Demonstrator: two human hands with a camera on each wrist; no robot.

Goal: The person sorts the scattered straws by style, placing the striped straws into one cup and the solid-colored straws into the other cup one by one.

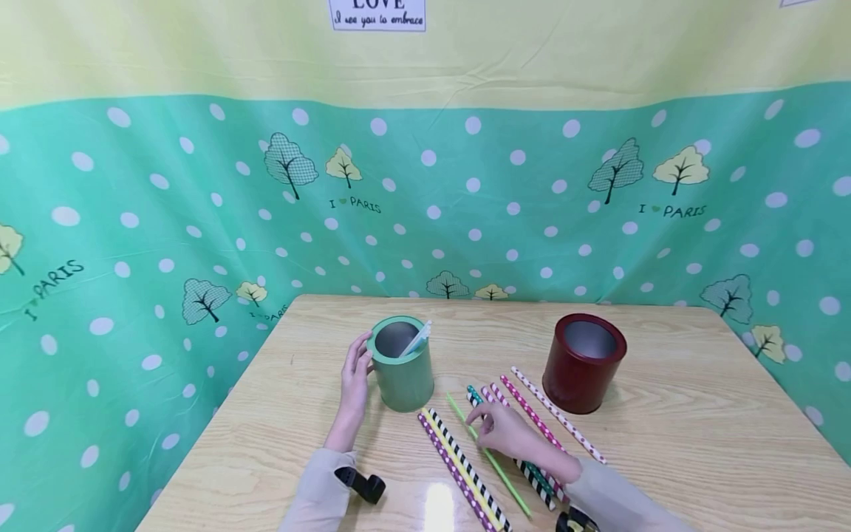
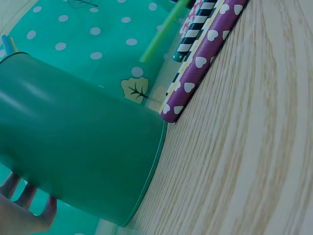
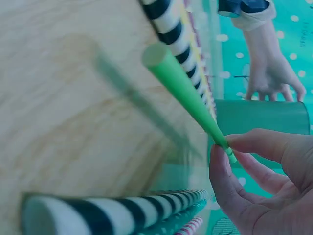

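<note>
My right hand (image 1: 507, 431) pinches a plain lime-green paper straw (image 3: 186, 95) between thumb and fingertips. In the right wrist view the straw's near end is raised, its shadow on the tabletop. My left hand (image 1: 355, 380) touches the left side of a green canister (image 1: 404, 380), its fingers fairly straight near the rim; the left wrist view shows fingertips (image 2: 49, 210) against the wall. Light-blue straws (image 1: 417, 340) lean inside that canister. Left of the green straw lie a purple heart-patterned straw (image 1: 455, 469), a yellow one and a black-striped one (image 1: 468, 467).
A dark red canister (image 1: 577, 380) stands at the right. Beneath and beyond my right hand lie several patterned straws, including a pink dotted one (image 1: 525, 403) and a white dotted one (image 1: 558, 415). A green printed cloth (image 1: 465, 222) hangs behind the wooden table (image 1: 698, 414).
</note>
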